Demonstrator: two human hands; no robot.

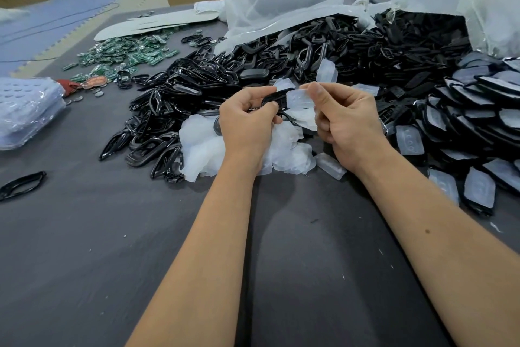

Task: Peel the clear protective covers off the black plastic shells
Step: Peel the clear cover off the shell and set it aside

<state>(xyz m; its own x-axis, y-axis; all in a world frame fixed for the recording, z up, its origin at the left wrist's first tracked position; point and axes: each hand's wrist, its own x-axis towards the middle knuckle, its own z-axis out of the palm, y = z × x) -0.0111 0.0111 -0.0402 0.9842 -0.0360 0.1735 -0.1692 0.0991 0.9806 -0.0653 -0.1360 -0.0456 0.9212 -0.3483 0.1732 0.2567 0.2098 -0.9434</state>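
Black shell mostly hidden, gripped by left hand; right hand fingers pinching clear cover.

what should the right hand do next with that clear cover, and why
Probably keep pulling the clear cover to the right, away from the black shell, until it comes free. The right hand pinches the cover, the left hand grips the shell, and the cover looks partly lifted but still attached.
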